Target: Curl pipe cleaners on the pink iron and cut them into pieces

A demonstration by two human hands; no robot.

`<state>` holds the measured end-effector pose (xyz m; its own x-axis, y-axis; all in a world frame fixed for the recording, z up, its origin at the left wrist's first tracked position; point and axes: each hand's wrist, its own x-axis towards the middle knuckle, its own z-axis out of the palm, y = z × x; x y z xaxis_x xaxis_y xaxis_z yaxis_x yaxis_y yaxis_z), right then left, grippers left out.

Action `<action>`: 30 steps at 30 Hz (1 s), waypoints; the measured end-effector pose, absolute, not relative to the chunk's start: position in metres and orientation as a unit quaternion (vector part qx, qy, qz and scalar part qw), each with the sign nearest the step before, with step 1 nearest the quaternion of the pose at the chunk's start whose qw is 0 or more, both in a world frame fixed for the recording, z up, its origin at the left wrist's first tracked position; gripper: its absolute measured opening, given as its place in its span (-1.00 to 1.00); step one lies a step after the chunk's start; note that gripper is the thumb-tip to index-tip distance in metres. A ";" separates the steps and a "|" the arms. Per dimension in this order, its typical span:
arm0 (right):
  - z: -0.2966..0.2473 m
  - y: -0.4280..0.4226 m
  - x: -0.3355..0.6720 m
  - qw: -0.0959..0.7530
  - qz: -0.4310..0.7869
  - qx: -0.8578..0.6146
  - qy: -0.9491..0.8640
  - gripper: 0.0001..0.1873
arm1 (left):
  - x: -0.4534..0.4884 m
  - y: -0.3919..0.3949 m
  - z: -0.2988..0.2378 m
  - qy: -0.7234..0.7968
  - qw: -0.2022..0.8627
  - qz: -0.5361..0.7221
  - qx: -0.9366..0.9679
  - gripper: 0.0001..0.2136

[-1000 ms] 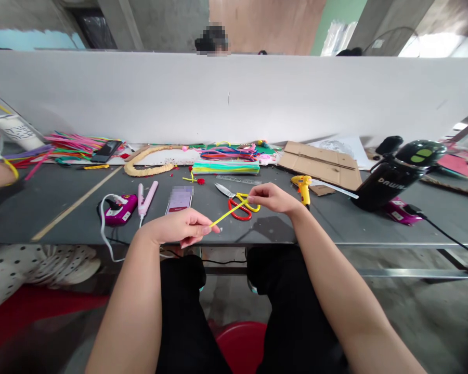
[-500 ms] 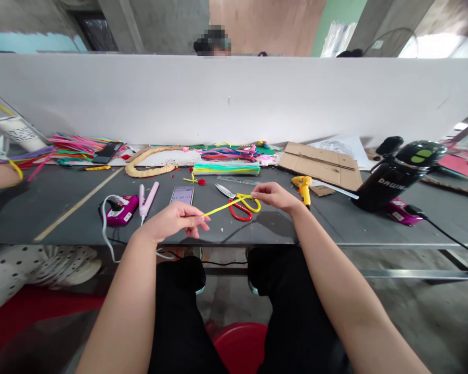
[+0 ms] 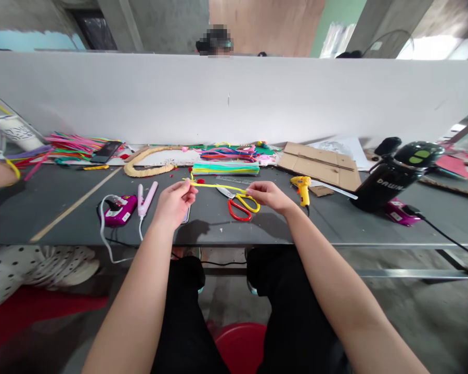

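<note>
The left hand (image 3: 174, 202) has moved farther away, hiding most of the phone (image 3: 186, 215); its fingers and those of the right hand (image 3: 269, 195) pinch the yellow stem (image 3: 214, 185), now nearly level over the scissors (image 3: 244, 197)

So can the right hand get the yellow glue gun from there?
Probably yes: the yellow glue gun lies close beside the right hand, with nothing seen between them, though that hand is pinching a yellow strip.
</note>
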<state>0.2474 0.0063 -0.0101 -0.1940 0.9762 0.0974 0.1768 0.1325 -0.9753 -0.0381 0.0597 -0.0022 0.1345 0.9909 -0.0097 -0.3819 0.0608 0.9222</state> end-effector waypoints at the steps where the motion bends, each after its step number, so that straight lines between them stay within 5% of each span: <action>1: -0.011 0.007 0.244 0.448 0.475 -0.465 -0.598 -0.60 | -0.033 0.060 -0.002 0.359 0.630 0.553 0.410 -0.71; 9: -0.006 0.007 0.207 0.599 0.607 -0.398 -0.339 -0.73 | 0.000 0.042 0.005 0.320 0.642 0.504 0.481 -0.36; 19: -0.002 0.002 0.179 0.664 0.595 -0.418 -0.171 -0.90 | 0.029 0.028 0.009 0.256 0.636 0.448 0.573 -0.12; 25: -0.004 -0.001 0.180 0.652 0.599 -0.409 -0.222 -0.76 | 0.033 0.027 0.005 0.296 0.583 0.462 0.598 -0.50; 30: -0.005 -0.005 0.167 0.632 0.590 -0.402 -0.302 -0.67 | 0.043 0.031 -0.006 0.307 0.581 0.476 0.585 -0.62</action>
<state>0.1670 -0.0045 -0.0052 0.1217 0.9881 -0.0938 -0.5028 -0.0201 -0.8642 0.0426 0.0313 -0.0056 0.3586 0.9120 0.1994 -0.1936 -0.1363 0.9716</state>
